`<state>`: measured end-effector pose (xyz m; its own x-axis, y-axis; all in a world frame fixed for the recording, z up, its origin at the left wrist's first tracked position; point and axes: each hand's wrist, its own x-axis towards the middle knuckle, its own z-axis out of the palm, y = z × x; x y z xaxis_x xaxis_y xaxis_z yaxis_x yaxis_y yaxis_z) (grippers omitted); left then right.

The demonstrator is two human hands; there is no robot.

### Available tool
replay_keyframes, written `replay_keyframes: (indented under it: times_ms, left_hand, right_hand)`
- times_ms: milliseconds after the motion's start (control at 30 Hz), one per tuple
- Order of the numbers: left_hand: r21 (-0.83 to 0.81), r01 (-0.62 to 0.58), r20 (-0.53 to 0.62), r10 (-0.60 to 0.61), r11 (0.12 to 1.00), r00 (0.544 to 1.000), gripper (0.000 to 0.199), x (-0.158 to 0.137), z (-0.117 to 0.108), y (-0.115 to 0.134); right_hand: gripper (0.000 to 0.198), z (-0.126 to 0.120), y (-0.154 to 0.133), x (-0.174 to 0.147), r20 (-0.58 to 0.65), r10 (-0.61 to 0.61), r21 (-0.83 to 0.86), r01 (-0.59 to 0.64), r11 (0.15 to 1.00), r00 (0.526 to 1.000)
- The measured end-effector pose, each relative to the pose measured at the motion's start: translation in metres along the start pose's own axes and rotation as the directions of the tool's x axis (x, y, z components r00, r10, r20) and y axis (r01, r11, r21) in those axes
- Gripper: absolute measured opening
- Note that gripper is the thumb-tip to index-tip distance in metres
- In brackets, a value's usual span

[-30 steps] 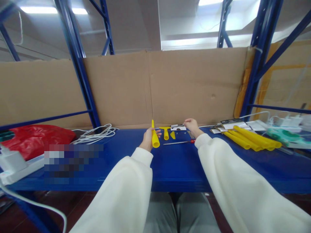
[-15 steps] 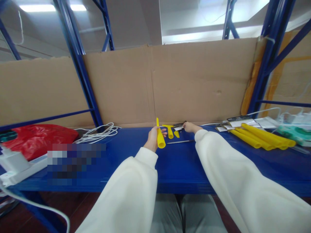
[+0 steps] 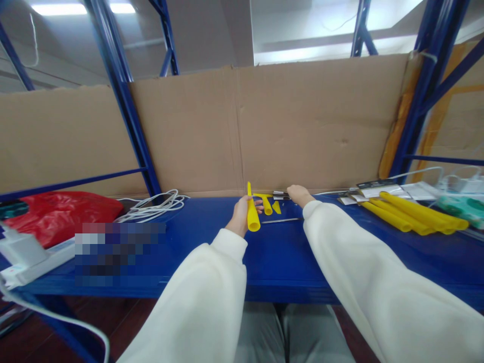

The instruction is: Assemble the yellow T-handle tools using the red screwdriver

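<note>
My left hand [image 3: 238,214] is closed around a yellow tube [image 3: 253,218], its wide round end facing me and a narrow strip rising at the far end. Near the back of the blue table [image 3: 272,257], my right hand [image 3: 298,195] is closed, fingers curled and mostly hidden. Beside its fingertips is a small dark item with a white part [image 3: 280,194]; whether I grip it is unclear. Between the hands lie a shorter cut yellow tube piece [image 3: 267,206] and a flat yellow scrap [image 3: 277,207]. A thin metallic strip [image 3: 280,221] lies just in front of them.
Several yellow tubes [image 3: 419,217] lie at the right beside flat white packages [image 3: 389,191]. White coiled cable [image 3: 159,206], a red bag [image 3: 68,214] and a white power strip [image 3: 49,262] occupy the left. Cardboard [image 3: 302,126] walls off the back, between blue posts [image 3: 132,111].
The dark item by my right hand has turned and shows less of its black part. My right hand has shifted slightly. My left hand still holds the yellow tube.
</note>
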<state>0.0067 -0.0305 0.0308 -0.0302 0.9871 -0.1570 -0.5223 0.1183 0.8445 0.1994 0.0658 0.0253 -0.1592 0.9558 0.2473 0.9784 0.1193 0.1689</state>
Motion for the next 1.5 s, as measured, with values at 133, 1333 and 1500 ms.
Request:
replay_keyframes:
  times_ms: [133, 1333, 1500]
  left_hand:
    - [0.003, 0.008, 0.015, -0.008, 1.000, 1.000, 0.033, 0.001, 0.000, -0.001]
    - [0.402, 0.048, 0.018, -0.060, 0.914, 0.998, 0.008, 0.018, -0.017, -0.001]
    - [0.544, 0.031, 0.025, -0.053, 0.838, 0.998, 0.010, 0.016, -0.027, 0.007]
  right_hand:
    - [0.035, 0.002, -0.002, 0.003, -0.023, 0.003, -0.019, -0.003, 1.000, 1.000]
    - [0.029, -0.010, 0.041, -0.068, -0.139, 0.000, 0.424, 0.059, 0.904, 0.990]
    - [0.027, 0.007, 0.065, -0.083, 0.014, -0.170, 0.557, 0.133, 0.820, 0.985]
